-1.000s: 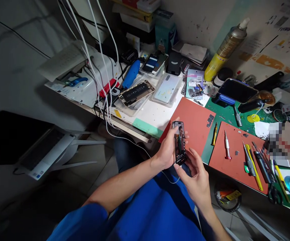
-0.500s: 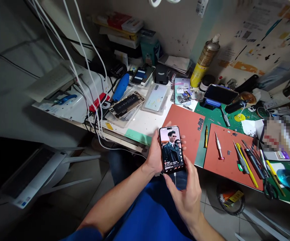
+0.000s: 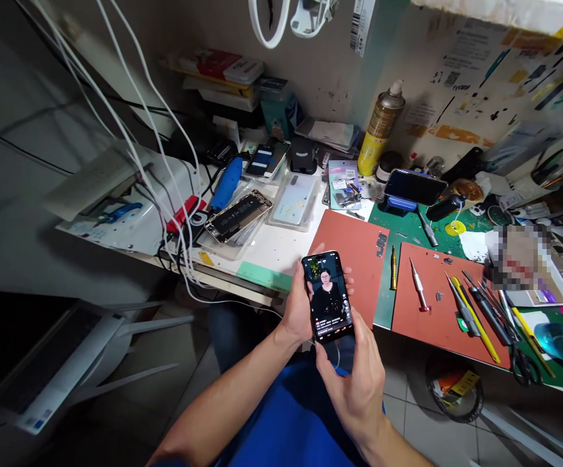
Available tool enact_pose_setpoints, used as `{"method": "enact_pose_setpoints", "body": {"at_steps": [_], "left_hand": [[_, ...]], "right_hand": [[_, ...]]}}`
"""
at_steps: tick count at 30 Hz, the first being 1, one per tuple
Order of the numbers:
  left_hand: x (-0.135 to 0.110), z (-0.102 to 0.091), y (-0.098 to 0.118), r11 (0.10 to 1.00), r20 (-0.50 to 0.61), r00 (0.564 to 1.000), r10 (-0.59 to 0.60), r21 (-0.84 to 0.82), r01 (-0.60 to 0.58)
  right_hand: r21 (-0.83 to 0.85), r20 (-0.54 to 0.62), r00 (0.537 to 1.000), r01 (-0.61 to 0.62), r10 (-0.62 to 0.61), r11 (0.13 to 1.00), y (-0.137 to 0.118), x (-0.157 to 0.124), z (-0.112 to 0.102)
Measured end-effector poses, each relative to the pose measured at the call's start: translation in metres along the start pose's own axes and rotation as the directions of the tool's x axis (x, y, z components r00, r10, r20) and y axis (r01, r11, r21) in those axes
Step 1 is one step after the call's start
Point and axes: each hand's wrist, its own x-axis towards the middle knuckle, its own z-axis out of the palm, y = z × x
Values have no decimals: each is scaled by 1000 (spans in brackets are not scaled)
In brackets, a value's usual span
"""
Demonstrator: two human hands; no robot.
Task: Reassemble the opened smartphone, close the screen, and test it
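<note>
A smartphone [image 3: 327,295] with a lit screen is held upright, tilted toward me, in front of the bench edge. On its screen a person in dark clothing shows, with small icons and text lines below. My left hand [image 3: 299,308] wraps round the phone from the left and behind; its fingertips come out past the right edge. At the lower right corner is my right hand [image 3: 359,373], its fingers against the side and its thumb by the bottom edge. A white cable [image 3: 242,300] runs from the bench toward the phone's underside.
Orange-red mats [image 3: 344,259] lie on the bench. Screwdrivers [image 3: 418,285], tweezers and scissors [image 3: 525,364] sit at right. An opened phone [image 3: 239,216], a spray can [image 3: 381,126] and a phone on a blue stand [image 3: 415,188] stand behind. A laptop [image 3: 62,363] is at lower left.
The phone's screen has switched from a person in a leather coat and sunglasses to a different person in dark clothing. Both hands stay at the phone; the camera view has shifted slightly.
</note>
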Motion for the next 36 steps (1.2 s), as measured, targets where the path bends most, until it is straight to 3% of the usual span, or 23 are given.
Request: {"method": "enact_pose_setpoints", "body": {"at_steps": [13,23,36], "left_hand": [[2,0,1,1000,-8,1000,-26,-6,26],[0,4,4,1000,26,999,-25,9,24],[-2,5,2,999,45,999,-29,35,28]], "right_hand": [[40,1,1000,-1,1,999,4,2,6],[-30,-100,992,76,-78,997,3,-4,12],[-32,-135,987,82,-86,996,7,-7,15]]}}
